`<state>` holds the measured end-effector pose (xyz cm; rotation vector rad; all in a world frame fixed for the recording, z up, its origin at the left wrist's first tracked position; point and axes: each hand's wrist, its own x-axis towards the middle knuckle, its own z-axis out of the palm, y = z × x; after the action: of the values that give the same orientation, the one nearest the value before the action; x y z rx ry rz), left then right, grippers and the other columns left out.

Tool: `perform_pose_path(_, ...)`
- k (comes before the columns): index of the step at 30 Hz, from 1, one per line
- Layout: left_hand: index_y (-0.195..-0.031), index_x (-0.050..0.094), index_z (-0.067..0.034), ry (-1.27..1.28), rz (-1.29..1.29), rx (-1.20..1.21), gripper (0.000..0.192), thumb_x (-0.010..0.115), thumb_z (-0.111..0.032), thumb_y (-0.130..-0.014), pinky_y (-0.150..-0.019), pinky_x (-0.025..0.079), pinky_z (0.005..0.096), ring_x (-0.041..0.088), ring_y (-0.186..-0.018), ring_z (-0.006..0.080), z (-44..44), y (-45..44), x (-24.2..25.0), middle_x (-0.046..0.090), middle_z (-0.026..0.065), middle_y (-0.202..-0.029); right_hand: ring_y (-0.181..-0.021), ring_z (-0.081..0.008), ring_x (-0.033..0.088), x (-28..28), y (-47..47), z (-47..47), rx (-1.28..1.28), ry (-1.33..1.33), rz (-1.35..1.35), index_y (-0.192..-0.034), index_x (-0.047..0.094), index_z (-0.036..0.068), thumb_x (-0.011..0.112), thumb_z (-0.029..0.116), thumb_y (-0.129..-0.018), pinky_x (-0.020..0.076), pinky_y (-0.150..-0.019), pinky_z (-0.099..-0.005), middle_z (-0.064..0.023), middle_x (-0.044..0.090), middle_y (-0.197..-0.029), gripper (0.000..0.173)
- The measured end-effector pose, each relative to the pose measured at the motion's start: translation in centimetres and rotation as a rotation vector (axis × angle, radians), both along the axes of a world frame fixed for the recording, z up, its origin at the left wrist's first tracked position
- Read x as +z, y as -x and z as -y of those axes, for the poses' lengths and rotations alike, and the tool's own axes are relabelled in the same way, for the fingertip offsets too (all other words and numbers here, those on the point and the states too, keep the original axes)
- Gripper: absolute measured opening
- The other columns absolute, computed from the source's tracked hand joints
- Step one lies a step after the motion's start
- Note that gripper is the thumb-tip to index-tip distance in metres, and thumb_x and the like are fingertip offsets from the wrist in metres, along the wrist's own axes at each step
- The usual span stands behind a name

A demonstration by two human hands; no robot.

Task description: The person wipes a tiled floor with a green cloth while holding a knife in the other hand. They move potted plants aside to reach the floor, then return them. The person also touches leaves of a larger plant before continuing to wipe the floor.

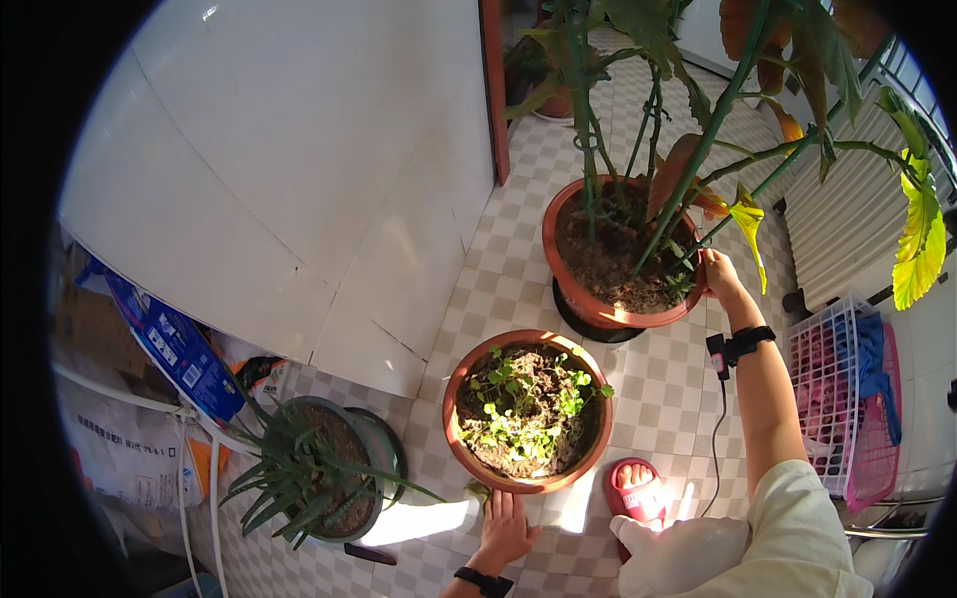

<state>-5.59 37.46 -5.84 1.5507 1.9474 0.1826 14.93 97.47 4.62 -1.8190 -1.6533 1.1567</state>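
My right hand grips the right rim of a large terracotta-coloured pot, which holds soil and a tall, large-leaved plant tied to green stakes. Nearer to me stands a second terracotta-coloured pot with low, small-leaved green plants in its soil. At its near side, my left hand lies low, palm down, fingers pointing under the rim. Something greenish shows beside and beneath those fingers; I cannot tell whether it is a cloth or a leaf, nor whether the hand grips it.
An aloe-like plant in a dark green pot stands left on the checkered tile floor. White metal tubing and bags lie beyond it. A white plastic basket and a radiator are at right. My slippered foot is below.
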Motion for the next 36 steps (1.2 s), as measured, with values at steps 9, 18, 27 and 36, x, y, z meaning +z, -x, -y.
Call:
perform_pose_path(9, -0.156, 0.019, 0.008, 0.022, -0.002, 0.009, 0.098, 0.067, -0.046, -0.090, -0.122, 0.017, 0.0602, 0.019, -0.151, 0.0504, 0.4, 0.0, -0.4, 0.022, 0.0354, -0.160, -0.049, -0.0118, 0.055, 0.1, 0.3, 0.0, -0.019, 0.016, -0.008, -0.102, 0.063, 0.019, 0.039, 0.047, -0.110, 0.0490, -0.050, -0.0336, 0.0041, 0.060, -0.068, 0.038)
perform_pose_path(18, -0.157, 0.019, 0.007, 0.061, 0.003, 0.012, 0.098, 0.067, -0.047, -0.090, -0.123, 0.016, 0.0590, 0.019, -0.151, 0.0492, 0.1, -0.4, -0.7, 0.023, 0.0339, -0.160, -0.057, -0.0098, 0.057, 0.0, -0.7, -0.2, -0.016, 0.096, -0.114, -0.111, 0.065, 0.021, 0.040, 0.049, -0.110, 0.0515, -0.057, -0.0327, 0.0058, 0.063, -0.076, 0.038)
perform_pose_path(27, -0.157, 0.021, 0.007, 0.073, 0.037, 0.024, 0.098, 0.068, -0.046, -0.090, -0.124, 0.015, 0.0583, 0.018, -0.152, 0.0493, -0.1, -0.3, -0.3, 0.022, 0.0332, -0.162, -0.066, -0.0096, 0.063, 0.7, -0.7, 0.1, -0.013, 0.137, -0.186, -0.114, 0.066, 0.019, 0.040, 0.047, -0.111, 0.0557, -0.062, -0.0325, 0.0056, 0.068, -0.085, 0.038)
perform_pose_path(36, -0.155, 0.023, 0.008, 0.061, 0.034, 0.031, 0.098, 0.071, -0.044, -0.088, -0.123, 0.016, 0.0588, 0.019, -0.151, 0.0490, -0.4, -0.2, 0.3, 0.025, 0.0318, -0.160, -0.065, -0.0083, 0.063, 1.6, 0.3, 1.1, -0.031, 0.138, -0.187, -0.115, 0.066, 0.020, 0.042, 0.046, -0.110, 0.0556, -0.062, -0.0306, 0.0060, 0.069, -0.087, 0.036)
